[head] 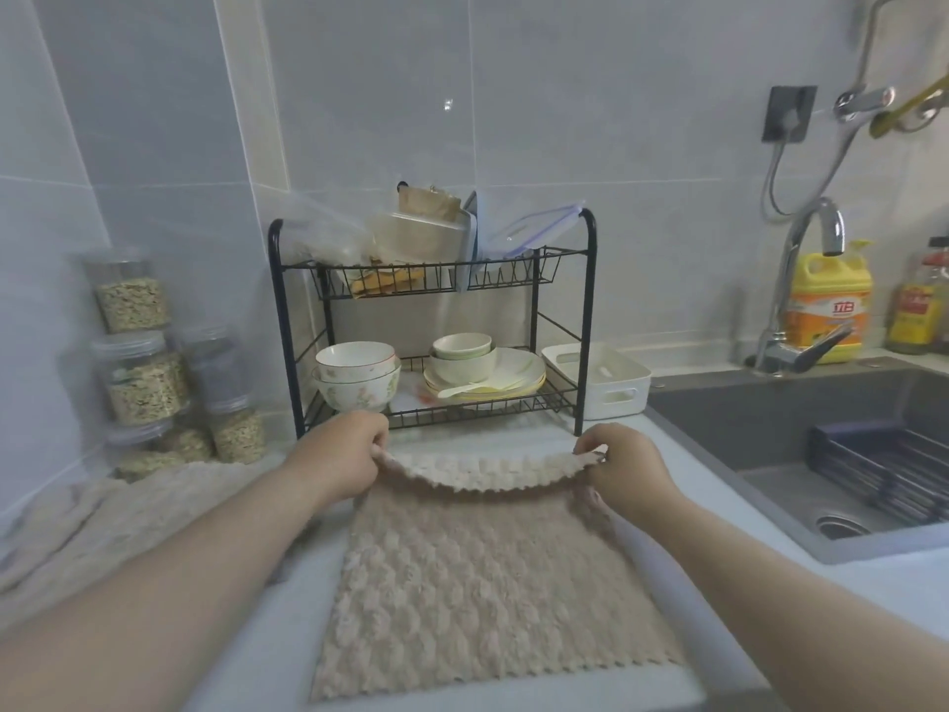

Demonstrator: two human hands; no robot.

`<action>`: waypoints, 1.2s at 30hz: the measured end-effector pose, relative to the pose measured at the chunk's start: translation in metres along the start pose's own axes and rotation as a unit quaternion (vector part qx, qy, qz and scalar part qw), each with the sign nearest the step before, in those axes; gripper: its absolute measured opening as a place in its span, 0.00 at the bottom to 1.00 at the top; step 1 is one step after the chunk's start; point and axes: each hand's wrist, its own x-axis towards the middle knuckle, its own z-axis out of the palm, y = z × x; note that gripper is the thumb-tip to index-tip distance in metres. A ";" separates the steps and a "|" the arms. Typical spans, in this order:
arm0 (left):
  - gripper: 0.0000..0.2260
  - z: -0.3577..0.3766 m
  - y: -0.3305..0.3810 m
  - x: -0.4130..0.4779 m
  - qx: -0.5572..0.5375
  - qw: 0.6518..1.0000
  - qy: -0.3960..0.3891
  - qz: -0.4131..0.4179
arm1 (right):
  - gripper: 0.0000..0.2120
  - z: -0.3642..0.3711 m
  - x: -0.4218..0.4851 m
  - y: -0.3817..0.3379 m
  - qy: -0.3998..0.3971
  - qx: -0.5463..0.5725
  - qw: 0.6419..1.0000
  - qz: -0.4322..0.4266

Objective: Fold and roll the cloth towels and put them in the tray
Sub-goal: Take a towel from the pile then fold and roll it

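Note:
A beige textured cloth towel (477, 573) lies spread on the white counter in front of me. My left hand (345, 457) pinches its far left corner and my right hand (624, 467) pinches its far right corner. Both corners are lifted off the counter, and the far edge sags between them and curls back toward me. A white plastic tray (598, 380) with a handle slot stands behind the towel, right of the dish rack. More beige towels (108, 521) lie heaped at the left.
A black two-tier dish rack (436, 326) with bowls and plates stands just beyond my hands. Clear jars of grain (144, 382) are stacked at the left wall. A grey sink (821, 449) with a tap and a yellow detergent bottle (827, 305) is at the right.

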 end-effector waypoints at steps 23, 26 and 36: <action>0.11 0.031 0.000 -0.168 -0.102 0.995 0.016 0.009 | 0.09 -0.033 -0.138 0.019 -0.094 -0.170 0.967 -0.162; 0.11 0.031 -0.003 -0.167 -0.110 0.994 0.011 0.017 | 0.07 -0.034 -0.141 0.018 -0.113 -0.173 0.962 -0.180; 0.21 0.026 -0.007 -0.172 -0.099 0.977 0.152 0.112 | 0.17 -0.037 -0.138 0.023 -0.053 -0.143 0.968 -0.199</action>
